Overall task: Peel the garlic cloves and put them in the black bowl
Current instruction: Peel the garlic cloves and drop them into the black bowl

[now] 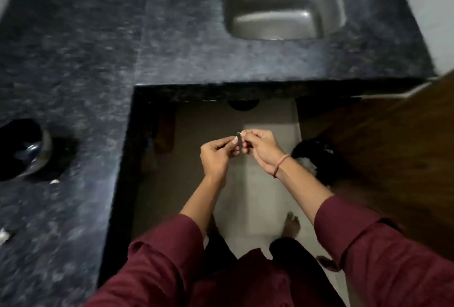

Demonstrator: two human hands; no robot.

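Left hand (216,158) and right hand (261,149), fingers curled, meet over the floor (267,115) and pinch a small, blurred clove (237,141) between their fingertips. The bowl (23,149) sits well apart at left on the tabletop (98,48), with a peel scrap (54,181) just beside it.

We've got a small pale garlic clove (238,144) pinched between the left hand (216,156) and the right hand (262,149), with a thin wisp of skin poking up. The glossy black bowl (23,150) sits upright on the counter (73,85), far left, well apart.

Head camera looks steeply down over counter (73,60), floor.
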